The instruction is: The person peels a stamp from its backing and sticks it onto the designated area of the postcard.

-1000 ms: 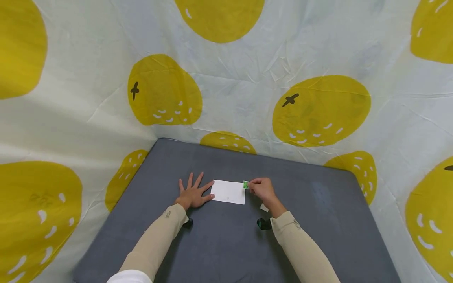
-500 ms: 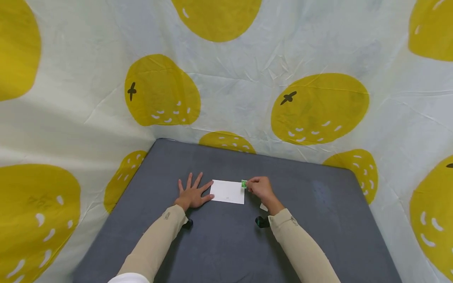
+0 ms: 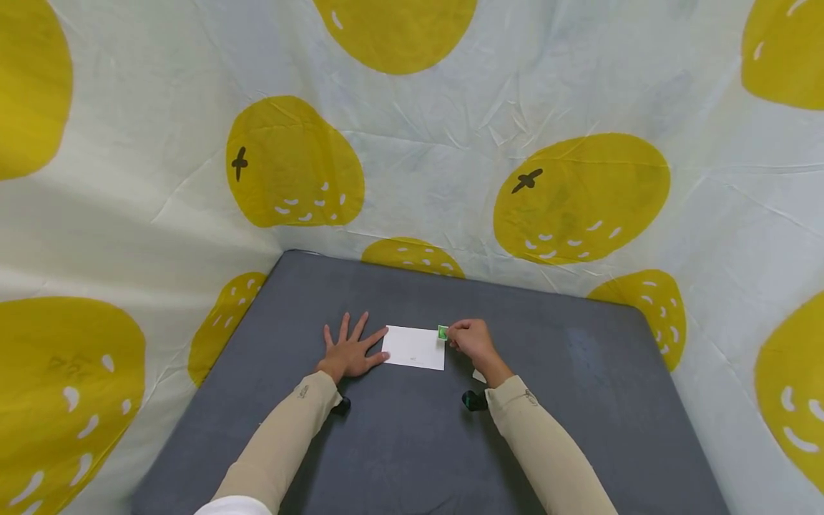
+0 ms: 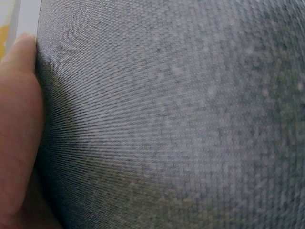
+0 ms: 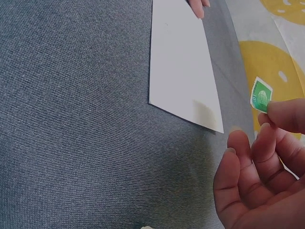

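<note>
A white envelope-like paper rectangle (image 3: 413, 348) lies flat on the grey padded surface. My left hand (image 3: 350, 354) rests spread beside it, with thumb and index fingertips on its left edge; the left wrist view catches only part of that hand (image 4: 19, 129). Between thumb and index finger, my right hand (image 3: 475, 342) pinches a green postage stamp (image 5: 261, 95) by one corner. In the head view the stamp (image 3: 442, 332) is over the paper's upper right corner. The right wrist view shows it held above the paper (image 5: 183, 67), apart from it, its shadow falling on that corner.
A small white piece (image 3: 478, 375) lies near the right wrist, partly hidden by it. Dark wrist devices (image 3: 474, 400) sit under both cuffs. A white curtain (image 3: 425, 179) with yellow fruit prints stands behind the grey surface (image 3: 399, 443).
My right hand has shifted slightly left with the stamp, bringing it over the paper's upper right corner. The left hand has stayed on the paper's edge.
</note>
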Available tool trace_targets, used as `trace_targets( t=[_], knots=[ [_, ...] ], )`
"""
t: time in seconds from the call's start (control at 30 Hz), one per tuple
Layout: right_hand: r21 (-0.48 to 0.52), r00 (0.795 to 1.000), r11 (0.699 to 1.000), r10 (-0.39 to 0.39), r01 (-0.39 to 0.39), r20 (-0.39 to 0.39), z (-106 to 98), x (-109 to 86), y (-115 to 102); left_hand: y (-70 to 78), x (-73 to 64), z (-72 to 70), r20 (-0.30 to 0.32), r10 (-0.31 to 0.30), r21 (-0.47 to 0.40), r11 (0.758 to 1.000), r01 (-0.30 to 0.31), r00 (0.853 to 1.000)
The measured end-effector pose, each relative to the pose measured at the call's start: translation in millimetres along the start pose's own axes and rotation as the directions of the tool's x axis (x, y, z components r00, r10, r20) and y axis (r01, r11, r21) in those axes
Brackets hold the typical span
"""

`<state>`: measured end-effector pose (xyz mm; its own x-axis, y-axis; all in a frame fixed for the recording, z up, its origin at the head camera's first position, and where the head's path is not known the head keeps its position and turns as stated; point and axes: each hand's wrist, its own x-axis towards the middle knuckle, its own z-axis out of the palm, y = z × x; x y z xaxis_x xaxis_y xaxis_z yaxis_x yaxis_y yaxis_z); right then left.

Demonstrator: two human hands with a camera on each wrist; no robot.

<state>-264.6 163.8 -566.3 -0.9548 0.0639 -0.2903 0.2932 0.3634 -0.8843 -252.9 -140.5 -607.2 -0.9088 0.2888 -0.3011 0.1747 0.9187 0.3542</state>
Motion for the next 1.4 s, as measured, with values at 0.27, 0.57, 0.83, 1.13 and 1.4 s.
trace_targets(
  t=[0.27,0.57,0.83,1.13,1.4],
  knots=[
    [0.021,1.0,1.0,0.012,-0.012,-0.009,2.1,2.9,3.4,-2.4,2.4,2.9,-0.001,0.001,-0.004,1.0,-0.001,1.0],
    [0.015,1.0,1.0,0.024,-0.024,-0.016,2.2,4.0,0.1,0.2,0.2,-3.1,0.013,-0.005,0.018,1.0,0.005,1.0],
    [-0.005,0.999,0.999,0.041,-0.041,-0.02,2.9,4.8,-2.1,-5.1,8.7,3.9,0.025,-0.013,0.036,0.999,0.012,1.0],
    [-0.028,0.999,0.999,0.044,-0.044,-0.023,6.1,7.8,-1.0,-3.4,5.4,4.7,0.005,-0.012,0.05,0.999,0.012,1.0],
    [-0.025,0.998,0.998,0.052,-0.053,-0.029,7.3,9.7,-0.3,-4.9,9.5,6.4,0.024,-0.031,0.048,0.998,0.029,0.999]
  ],
)
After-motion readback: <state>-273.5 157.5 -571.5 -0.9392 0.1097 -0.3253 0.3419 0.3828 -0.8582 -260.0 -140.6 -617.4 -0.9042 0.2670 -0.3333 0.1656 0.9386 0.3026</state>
